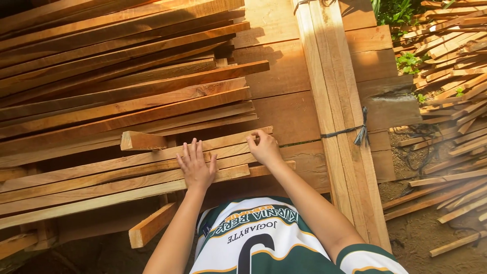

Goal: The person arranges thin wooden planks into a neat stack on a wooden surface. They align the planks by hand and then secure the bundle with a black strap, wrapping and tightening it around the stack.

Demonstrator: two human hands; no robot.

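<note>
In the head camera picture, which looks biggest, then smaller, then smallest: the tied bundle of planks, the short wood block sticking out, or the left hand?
1. Tied bundle of planks, by far the largest.
2. Left hand and short wood block look about alike, so no ranking between them.

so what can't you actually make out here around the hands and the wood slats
- Head view: left hand lies flat on the wood slats; its palm side is hidden.
- Right hand hides the slat end it grips.
- Slats' far ends cut off by left edge.
- Tied plank bundle: bottom end cut off by lower frame edge.
</note>
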